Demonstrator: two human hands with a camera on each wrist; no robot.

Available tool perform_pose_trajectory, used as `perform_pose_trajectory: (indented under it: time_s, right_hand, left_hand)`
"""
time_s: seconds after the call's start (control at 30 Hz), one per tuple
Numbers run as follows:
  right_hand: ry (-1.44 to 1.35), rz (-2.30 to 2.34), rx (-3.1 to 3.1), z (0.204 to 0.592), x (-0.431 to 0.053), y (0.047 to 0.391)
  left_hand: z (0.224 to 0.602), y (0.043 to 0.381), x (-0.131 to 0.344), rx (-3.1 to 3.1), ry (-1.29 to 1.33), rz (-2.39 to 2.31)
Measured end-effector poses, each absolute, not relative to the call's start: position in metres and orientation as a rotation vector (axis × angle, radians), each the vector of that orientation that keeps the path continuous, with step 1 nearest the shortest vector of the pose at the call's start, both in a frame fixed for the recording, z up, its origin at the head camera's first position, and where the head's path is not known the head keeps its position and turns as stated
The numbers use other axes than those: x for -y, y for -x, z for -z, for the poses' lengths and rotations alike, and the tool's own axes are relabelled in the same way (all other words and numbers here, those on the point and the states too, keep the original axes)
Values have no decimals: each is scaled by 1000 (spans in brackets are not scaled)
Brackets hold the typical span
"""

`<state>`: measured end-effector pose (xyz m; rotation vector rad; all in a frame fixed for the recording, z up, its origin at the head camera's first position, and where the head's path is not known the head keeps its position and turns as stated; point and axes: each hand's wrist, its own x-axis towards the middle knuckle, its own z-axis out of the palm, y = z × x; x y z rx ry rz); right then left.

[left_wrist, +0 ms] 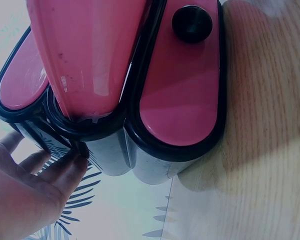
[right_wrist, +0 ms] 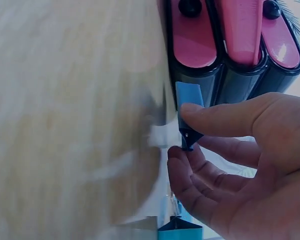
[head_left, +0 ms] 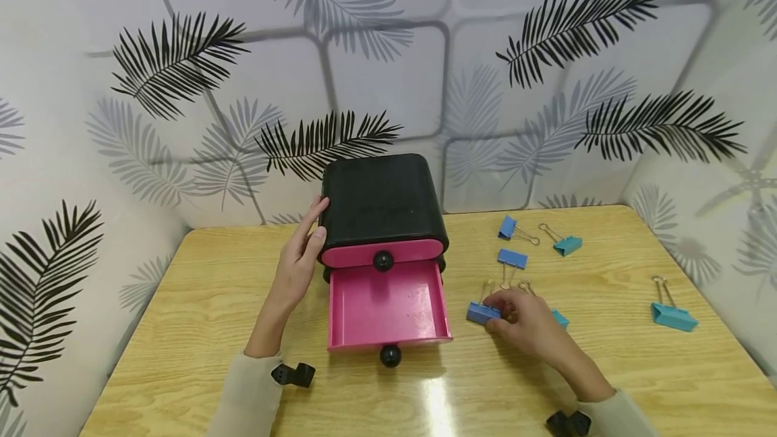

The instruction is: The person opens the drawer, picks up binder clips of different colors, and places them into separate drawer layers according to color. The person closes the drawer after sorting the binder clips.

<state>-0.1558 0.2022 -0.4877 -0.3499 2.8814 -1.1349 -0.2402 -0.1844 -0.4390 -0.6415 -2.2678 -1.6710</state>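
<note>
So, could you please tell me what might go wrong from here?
The blue binder clip could slip, as the right hand pinches it near one end.
The partly hidden teal binder clip beside that hand might get nudged.
The pulled-out middle drawer could be knocked.

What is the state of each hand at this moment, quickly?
Left hand: open, touching the side of the drawer unit.
Right hand: closed, holding a blue binder clip.
</note>
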Motion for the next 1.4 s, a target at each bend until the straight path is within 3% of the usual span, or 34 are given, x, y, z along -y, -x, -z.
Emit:
perform_pose_trajectory:
  time_s: [0.3,1.4]
  right_hand:
    - [436,1309,-2900,473,-202,150]
    - [538,1708,-2812,448,-195,140]
  left_hand:
    - [411,218,178,2289,630,1673]
    - [412,220,179,2297,653,1676]
